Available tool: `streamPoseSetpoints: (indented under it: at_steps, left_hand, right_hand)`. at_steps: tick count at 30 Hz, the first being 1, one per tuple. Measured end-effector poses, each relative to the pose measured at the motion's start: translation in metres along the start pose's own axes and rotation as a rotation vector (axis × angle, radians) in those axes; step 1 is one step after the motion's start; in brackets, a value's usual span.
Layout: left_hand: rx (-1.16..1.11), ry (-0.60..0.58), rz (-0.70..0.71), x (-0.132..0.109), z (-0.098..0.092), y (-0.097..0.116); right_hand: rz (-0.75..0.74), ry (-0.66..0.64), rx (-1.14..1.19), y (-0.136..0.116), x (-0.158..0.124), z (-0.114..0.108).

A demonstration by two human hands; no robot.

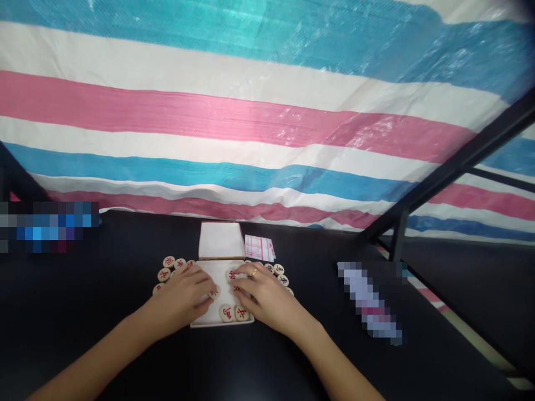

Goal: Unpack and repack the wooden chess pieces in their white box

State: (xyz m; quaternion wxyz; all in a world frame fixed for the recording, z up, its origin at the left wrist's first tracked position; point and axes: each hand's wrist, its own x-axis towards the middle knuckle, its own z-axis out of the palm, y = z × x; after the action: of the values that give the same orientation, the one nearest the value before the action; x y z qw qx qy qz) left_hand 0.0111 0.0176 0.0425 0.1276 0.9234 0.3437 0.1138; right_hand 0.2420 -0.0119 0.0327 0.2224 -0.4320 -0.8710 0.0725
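A shallow white box tray (209, 317) lies on the black table before me. My left hand (184, 298) reaches over its left side, with a round Chinese chess piece (214, 292) pinched between thumb and fingers. Over the right side, my right hand (263, 289), a ring on one finger, has its fingertips closed around a red-marked piece (231, 275); another piece is partly hidden under its fingers. Two red-marked pieces, one of them a horse piece (227, 313), rest in the tray's near right corner. More pieces (169, 262) lie left of the tray, and black-marked ones (279, 269) lie right.
Behind the tray stands the open box lid (221, 239), beside a folded paper chessboard (259, 248). A blurred-out item (370, 303) lies at the right, another (50, 225) at the left. Black metal bars (438, 184) and a striped plastic sheet (229, 122) bound the table's back.
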Motion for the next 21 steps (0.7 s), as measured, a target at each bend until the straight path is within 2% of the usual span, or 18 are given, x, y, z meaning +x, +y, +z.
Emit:
streamPoseSetpoints:
  at_steps: [3,5,8,10,14,19,21]
  left_hand:
    - [-0.119,0.003,-0.076,-0.014,-0.038,-0.016]
    - [-0.236,-0.065,-0.206,-0.028,-0.062,-0.03]
    - [-0.319,-0.129,-0.424,-0.048,-0.081,-0.045]
    - [-0.345,-0.2,-0.48,-0.055,-0.081,-0.049]
    - [-0.376,-0.321,-0.523,-0.055,-0.067,-0.047]
    - [-0.374,-0.447,-0.479,-0.049,-0.051,-0.049]
    - [-0.347,-0.452,-0.493,-0.047,-0.049,-0.05]
  right_hand:
    - [0.021,0.021,0.001,0.002,0.0,-0.002]
    - [0.03,0.023,-0.003,0.003,0.001,-0.002]
    - [0.033,0.026,-0.014,0.002,0.001,-0.001]
    - [0.033,0.031,-0.016,0.002,0.001,0.0]
    - [0.032,0.043,-0.009,0.003,0.001,0.002]
    - [0.039,0.041,-0.005,0.005,0.0,0.004]
    - [0.045,0.043,-0.008,0.005,0.0,0.003]
